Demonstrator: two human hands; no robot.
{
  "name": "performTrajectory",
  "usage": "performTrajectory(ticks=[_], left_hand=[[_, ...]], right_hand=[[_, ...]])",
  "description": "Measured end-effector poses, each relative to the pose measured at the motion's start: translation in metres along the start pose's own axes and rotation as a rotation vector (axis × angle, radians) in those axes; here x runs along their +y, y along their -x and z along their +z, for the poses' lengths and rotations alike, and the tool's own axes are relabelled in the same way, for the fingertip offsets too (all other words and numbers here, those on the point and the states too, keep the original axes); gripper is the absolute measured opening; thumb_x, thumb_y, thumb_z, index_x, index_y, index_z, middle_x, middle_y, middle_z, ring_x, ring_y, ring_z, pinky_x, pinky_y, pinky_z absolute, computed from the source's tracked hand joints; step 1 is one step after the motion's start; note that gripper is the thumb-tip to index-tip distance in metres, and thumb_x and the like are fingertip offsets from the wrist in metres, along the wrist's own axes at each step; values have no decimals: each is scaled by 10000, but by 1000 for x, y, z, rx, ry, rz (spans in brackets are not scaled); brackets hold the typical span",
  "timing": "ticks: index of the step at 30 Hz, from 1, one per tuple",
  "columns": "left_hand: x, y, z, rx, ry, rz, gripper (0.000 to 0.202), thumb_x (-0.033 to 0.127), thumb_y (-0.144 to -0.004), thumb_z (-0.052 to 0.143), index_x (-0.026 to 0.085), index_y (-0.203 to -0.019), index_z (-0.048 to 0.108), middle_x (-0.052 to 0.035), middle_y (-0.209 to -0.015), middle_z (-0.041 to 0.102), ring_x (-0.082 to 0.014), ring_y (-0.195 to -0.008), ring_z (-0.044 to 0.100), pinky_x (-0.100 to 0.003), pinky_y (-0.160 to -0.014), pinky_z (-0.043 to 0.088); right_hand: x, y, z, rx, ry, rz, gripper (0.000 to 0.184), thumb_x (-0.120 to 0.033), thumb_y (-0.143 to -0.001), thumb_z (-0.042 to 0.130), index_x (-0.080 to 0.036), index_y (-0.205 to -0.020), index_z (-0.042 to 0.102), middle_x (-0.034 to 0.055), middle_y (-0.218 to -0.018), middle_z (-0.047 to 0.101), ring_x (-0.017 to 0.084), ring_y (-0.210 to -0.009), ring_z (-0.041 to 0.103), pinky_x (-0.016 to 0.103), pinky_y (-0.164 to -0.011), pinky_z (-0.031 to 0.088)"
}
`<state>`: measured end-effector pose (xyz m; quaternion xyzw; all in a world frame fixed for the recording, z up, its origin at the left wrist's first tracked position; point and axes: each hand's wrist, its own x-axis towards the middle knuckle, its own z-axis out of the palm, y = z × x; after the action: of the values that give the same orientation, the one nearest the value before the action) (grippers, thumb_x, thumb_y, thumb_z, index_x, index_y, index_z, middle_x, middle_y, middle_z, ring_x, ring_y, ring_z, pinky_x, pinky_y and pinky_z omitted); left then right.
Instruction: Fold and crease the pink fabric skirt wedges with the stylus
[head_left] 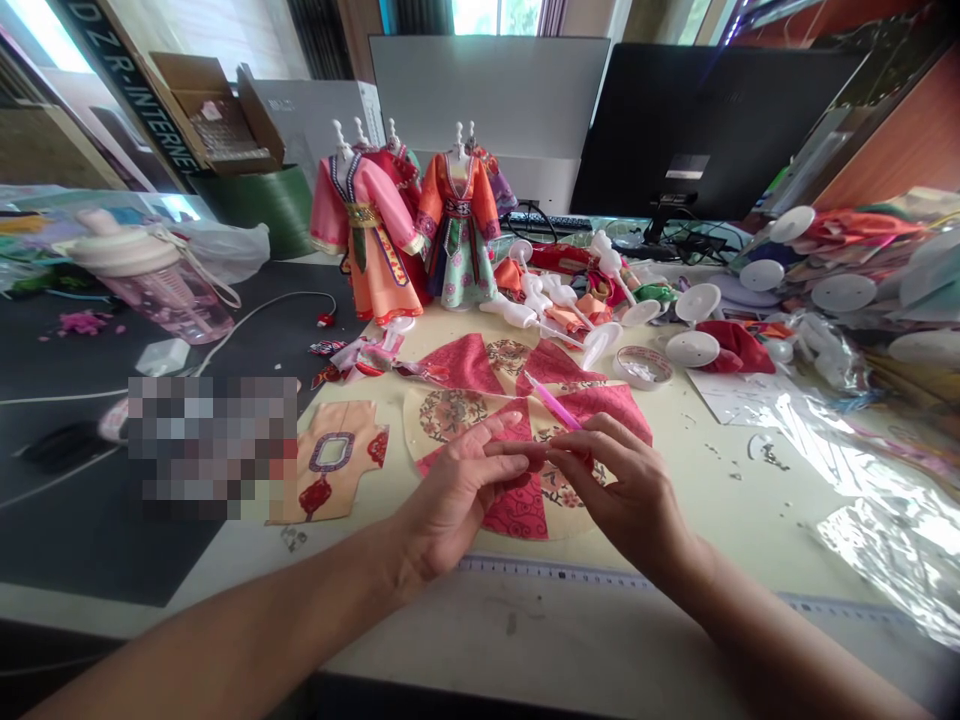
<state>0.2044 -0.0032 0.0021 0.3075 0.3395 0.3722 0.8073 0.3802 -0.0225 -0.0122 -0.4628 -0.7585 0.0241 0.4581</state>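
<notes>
Fabric circle (pixel 517 512), red and cream, flat beneath both hands: left hand (pixel 466 482) half curled, any hold untellable; right hand (pixel 626 478) with fingers bent closed around a pink pen (pixel 553 403). Tape ring (pixel 636 383), beyond the circle's right edge, containing small pale pieces. Open cardboard box (pixel 234 152), far beyond the circle's left, containing clear plastic (pixel 215 122).

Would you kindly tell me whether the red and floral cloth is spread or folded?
Spread: the cloth fans its red and floral panels across the table; the left hand and right hand hide part.
</notes>
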Motion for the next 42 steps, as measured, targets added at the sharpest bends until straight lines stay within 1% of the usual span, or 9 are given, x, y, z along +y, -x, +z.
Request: performTrajectory(ticks=[5, 9, 19, 23, 29, 32, 36, 39, 42], left_hand=[[-3, -3, -2, 34, -60, 27, 628, 141, -728, 727, 223, -1296, 471, -11, -910, 691, -144, -945, 594, -279, -947, 377], [-3, -5, -2, 23, -99, 55, 670, 161, -729, 738, 226, -1328, 445, -7, -895, 687, -139, -938, 590, -291, -967, 354], [-3, -4, -2, 6, -115, 61, 767, 190, -709, 761, 247, -1382, 397, 17, -810, 657, -144, -892, 590, -291, -939, 360], [-3, -5, -4, -16, -164, 100, 759, 199, -706, 764, 221, -1373, 402, 5, -809, 654, -147, -862, 593, -304, -905, 382], [1, -3, 0, 1, -276, 160, 755, 198, -726, 747, 189, -1379, 368, 19, -753, 616, -117, -769, 561, -281, -814, 403], [2, -1, 1, -3, -267, 151, 760, 210, -748, 729, 199, -1400, 338, 12, -775, 619, -125, -795, 565, -295, -836, 400], [3, -2, 0, 27, -196, 105, 754, 183, -731, 736, 195, -1390, 372, -4, -824, 634, -134, -858, 578, -308, -910, 372], [5, -5, -2, 103, -168, 110, 733, 167, -704, 752, 189, -1360, 424, -5, -836, 631, -123, -843, 575, -298, -912, 371], [8, -8, -5, 167, -151, 124, 735, 155, -703, 748, 180, -1361, 422, -19, -864, 635, -120, -826, 576, -295, -896, 391]], right_hand=[[-2, 0, 1, 0, -73, 9, 65, -146, -822, 619, -186, -844, 665, 19, -706, 600, 115, -606, 541, 263, -532, 466], [-3, 0, 3, 4, -116, 18, 73, -145, -822, 622, -194, -848, 669, 11, -695, 603, 110, -594, 544, 252, -522, 465], [-1, 3, 3, -35, -87, -5, 68, -173, -825, 629, -211, -873, 658, 3, -698, 587, 116, -601, 553, 259, -538, 462], [1, 2, 2, -32, 12, -80, 55, -195, -822, 636, -199, -876, 643, 9, -708, 587, 128, -614, 551, 282, -558, 457], [2, 2, -2, -13, 165, -222, 107, -174, -795, 669, -171, -894, 629, 37, -755, 613, 142, -679, 557, 301, -630, 477], [3, 3, -2, -6, 210, -264, 102, -184, -805, 658, -172, -901, 628, 37, -754, 612, 139, -680, 553, 303, -645, 484], [4, 3, -3, 0, 192, -230, 106, -174, -804, 645, -179, -909, 630, 34, -760, 611, 143, -693, 552, 302, -636, 483], [4, 3, -4, 8, 133, -154, 160, -145, -804, 621, -186, -959, 626, 27, -759, 602, 141, -678, 545, 291, -601, 472], [3, 3, -4, -17, 68, -127, 257, -101, -804, 592, -193, -1044, 597, 29, -779, 610, 143, -675, 551, 293, -594, 473]])
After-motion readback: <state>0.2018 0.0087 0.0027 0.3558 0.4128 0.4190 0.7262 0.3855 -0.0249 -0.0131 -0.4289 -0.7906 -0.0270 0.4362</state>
